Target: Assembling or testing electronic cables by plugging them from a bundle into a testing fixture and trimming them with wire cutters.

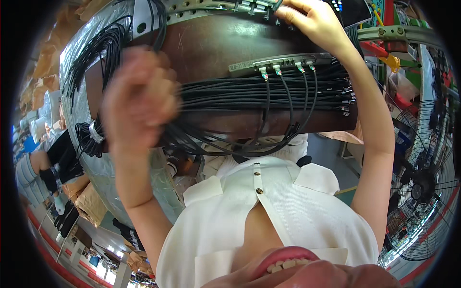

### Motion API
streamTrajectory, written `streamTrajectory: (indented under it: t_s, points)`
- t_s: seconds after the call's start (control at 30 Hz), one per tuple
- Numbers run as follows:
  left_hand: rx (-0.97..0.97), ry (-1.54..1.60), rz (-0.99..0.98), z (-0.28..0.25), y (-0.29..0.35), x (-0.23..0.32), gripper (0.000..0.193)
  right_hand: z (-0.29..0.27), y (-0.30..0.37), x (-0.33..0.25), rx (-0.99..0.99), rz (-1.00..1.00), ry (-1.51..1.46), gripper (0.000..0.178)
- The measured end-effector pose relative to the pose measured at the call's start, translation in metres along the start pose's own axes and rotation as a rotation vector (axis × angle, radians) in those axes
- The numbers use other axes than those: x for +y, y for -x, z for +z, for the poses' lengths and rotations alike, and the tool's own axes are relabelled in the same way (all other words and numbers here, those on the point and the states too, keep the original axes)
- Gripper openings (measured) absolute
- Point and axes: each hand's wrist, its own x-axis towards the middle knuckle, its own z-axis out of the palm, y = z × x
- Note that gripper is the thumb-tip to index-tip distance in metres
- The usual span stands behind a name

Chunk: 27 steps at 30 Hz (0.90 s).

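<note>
My left hand [141,96] is smeared by motion over the left part of the bench, above the black cables, and its fingers cannot be read. At the top edge my right hand [317,26] bends its thumb and fingers together beside the end of a metal clamp fixture [257,8]; what lies between them is hidden. Nearer to me, a metal bar fixture [240,67] holds several small plugs [277,70] with black cables running from them. A thick bundle of black cables [216,93] lies across the brown board [206,38], with metal-tipped connectors [346,101] at its right end.
More black cables [103,45] hang at the left over clear plastic sheeting [72,62], with a tied coil [91,134] below. A perforated metal rail [187,12] runs along the far side. A black fan [422,187] stands at the right. Another person [36,168] is at far left.
</note>
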Motion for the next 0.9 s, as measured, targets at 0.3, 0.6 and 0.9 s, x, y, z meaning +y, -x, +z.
streamTrajectory:
  t_s: [0.3,0.6,0.9]
  points:
    - [1.028,-1.426,0.107,-0.041,0.060,0.074,0.046,-0.011,0.069,-0.043,0.073,-0.103,0.393,0.022]
    - [0.021,-1.988,0.325,-0.004,-0.049,-0.071,0.017,0.011,0.093,-0.039,0.026,0.025,0.370,0.012]
    - [0.463,-0.896,-0.051,-0.004,-0.052,-0.055,0.040,0.005,0.062,-0.022,-0.009,-0.123,-0.080,0.018]
